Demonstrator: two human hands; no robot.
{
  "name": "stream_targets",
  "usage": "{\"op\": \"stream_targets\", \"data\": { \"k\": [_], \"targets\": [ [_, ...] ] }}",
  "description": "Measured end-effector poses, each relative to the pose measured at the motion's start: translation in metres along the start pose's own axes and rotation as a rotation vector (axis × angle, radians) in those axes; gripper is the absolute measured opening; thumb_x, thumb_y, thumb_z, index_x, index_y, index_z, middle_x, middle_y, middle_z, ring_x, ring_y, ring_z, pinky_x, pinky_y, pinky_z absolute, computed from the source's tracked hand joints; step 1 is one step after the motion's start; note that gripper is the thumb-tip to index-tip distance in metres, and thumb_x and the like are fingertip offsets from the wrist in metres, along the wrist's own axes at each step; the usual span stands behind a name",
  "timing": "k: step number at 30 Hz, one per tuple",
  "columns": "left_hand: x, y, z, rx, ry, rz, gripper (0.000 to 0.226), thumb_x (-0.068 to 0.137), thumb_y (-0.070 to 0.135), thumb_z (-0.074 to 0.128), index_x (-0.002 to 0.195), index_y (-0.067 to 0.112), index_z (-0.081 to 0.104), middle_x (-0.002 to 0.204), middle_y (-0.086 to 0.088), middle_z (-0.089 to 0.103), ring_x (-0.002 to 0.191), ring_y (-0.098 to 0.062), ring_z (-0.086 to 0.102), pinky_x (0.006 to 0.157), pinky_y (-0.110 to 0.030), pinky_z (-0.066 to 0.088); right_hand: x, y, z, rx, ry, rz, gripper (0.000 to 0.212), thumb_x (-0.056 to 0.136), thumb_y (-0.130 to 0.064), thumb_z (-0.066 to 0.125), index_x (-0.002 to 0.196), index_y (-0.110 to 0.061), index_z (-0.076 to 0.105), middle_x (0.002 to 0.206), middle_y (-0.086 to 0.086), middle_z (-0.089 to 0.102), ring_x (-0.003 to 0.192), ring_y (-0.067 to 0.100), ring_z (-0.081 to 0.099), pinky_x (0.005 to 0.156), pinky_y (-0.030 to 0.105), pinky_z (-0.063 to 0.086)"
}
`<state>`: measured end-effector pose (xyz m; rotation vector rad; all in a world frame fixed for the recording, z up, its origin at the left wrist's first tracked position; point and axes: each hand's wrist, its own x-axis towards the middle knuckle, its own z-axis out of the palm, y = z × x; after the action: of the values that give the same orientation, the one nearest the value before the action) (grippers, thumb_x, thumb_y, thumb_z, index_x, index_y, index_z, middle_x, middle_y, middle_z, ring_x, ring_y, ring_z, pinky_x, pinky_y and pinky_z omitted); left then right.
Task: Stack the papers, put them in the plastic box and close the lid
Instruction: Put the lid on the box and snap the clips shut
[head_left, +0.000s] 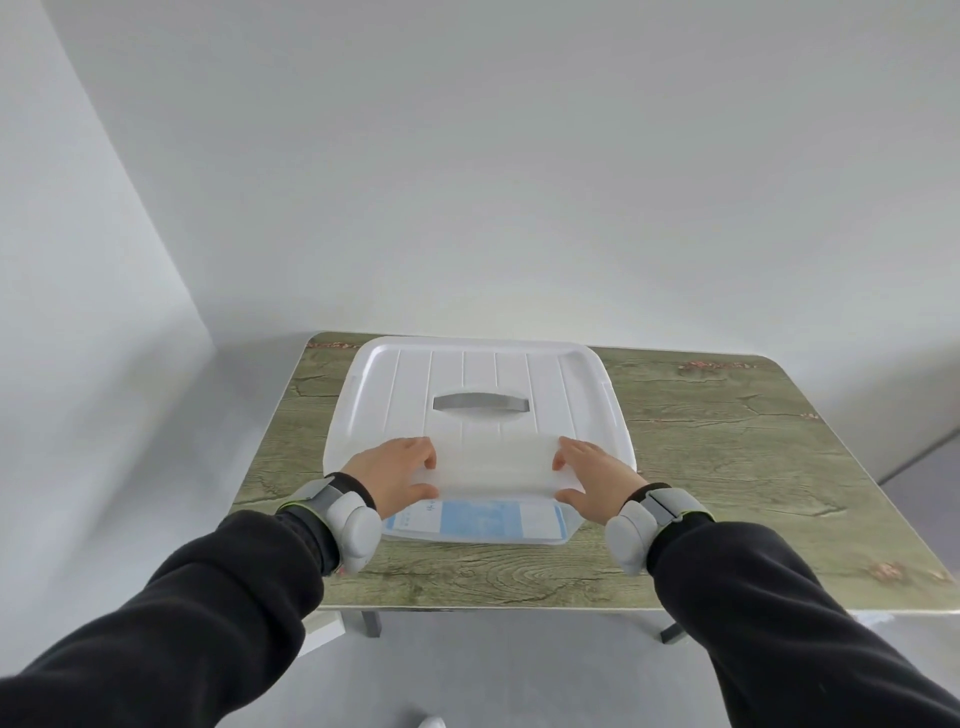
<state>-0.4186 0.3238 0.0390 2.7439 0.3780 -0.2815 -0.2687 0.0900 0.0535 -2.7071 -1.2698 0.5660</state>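
box: I see the plastic box (566, 527) at the worktop (727, 441) near edge, lid (478, 379) on top
papers: papers (478, 519) visible through front wall
left hand (395, 475): fingers curled onto lid's near edge
right hand (597, 478): same, gripping near edge

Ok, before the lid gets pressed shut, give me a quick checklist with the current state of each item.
1. Papers inside the box: ok, seen through its clear front wall.
2. Lid covers the box: ok, white lid lies over it.
3. Near edge of lid seated: cannot tell, blurred.
4. Left hand and right hand on the lid's near edge: ok.
5. Fingers clear of the rim: cannot tell.
6. Box fully on the table: ok.
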Motion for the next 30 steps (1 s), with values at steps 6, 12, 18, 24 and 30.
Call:
{"op": "stream_targets", "data": {
  "k": [6,12,18,24,30],
  "targets": [
    [0.008,0.003,-0.009,0.086,-0.067,-0.023,0.051,0.084,0.049,0.051,0.131,0.032,0.039,0.132,0.004,0.055,0.116,-0.019,0.053,0.096,-0.034,0.043,0.007,0.004,-0.011,-0.119,-0.078,0.014,0.034,0.086,-0.034,0.055,0.115,-0.017,0.047,0.120,0.002,0.055,0.101,0.022,0.052,0.080,0.030,0.039],
    [0.015,0.000,-0.013,0.097,-0.086,-0.056,0.054,0.079,0.058,0.051,0.128,0.036,0.044,0.131,0.005,0.057,0.116,-0.018,0.054,0.095,-0.033,0.044,0.013,0.012,-0.011,-0.102,-0.077,0.026,0.033,0.082,-0.039,0.058,0.109,-0.021,0.051,0.109,0.002,0.060,0.085,0.019,0.047,0.074,0.029,0.037],
    [0.023,-0.001,-0.023,0.013,-0.058,-0.114,0.040,0.080,0.061,0.049,0.111,0.037,0.060,0.121,0.013,0.064,0.109,-0.014,0.057,0.091,-0.028,0.043,0.019,0.006,-0.020,-0.120,-0.112,0.069,0.038,0.079,-0.050,0.057,0.104,-0.021,0.056,0.088,-0.002,0.053,0.082,0.021,0.052,0.073,0.030,0.041],
    [0.030,-0.009,-0.031,-0.344,0.020,-0.154,0.029,0.084,0.047,0.054,0.102,0.027,0.066,0.111,0.008,0.068,0.103,-0.011,0.060,0.089,-0.028,0.045,0.032,0.018,-0.034,0.232,-0.022,0.159,0.025,0.082,-0.042,0.057,0.093,-0.020,0.060,0.102,-0.001,0.067,0.098,0.019,0.062,0.087,0.035,0.051],
    [0.043,-0.033,-0.037,-0.727,0.423,-0.371,0.028,0.088,0.025,0.054,0.112,0.013,0.062,0.121,-0.005,0.064,0.115,-0.023,0.056,0.090,-0.027,0.039,0.046,0.040,-0.030,0.640,0.385,0.406,0.029,0.087,-0.020,0.058,0.113,-0.008,0.057,0.116,0.008,0.064,0.107,0.023,0.057,0.086,0.030,0.042]
  ]
}}
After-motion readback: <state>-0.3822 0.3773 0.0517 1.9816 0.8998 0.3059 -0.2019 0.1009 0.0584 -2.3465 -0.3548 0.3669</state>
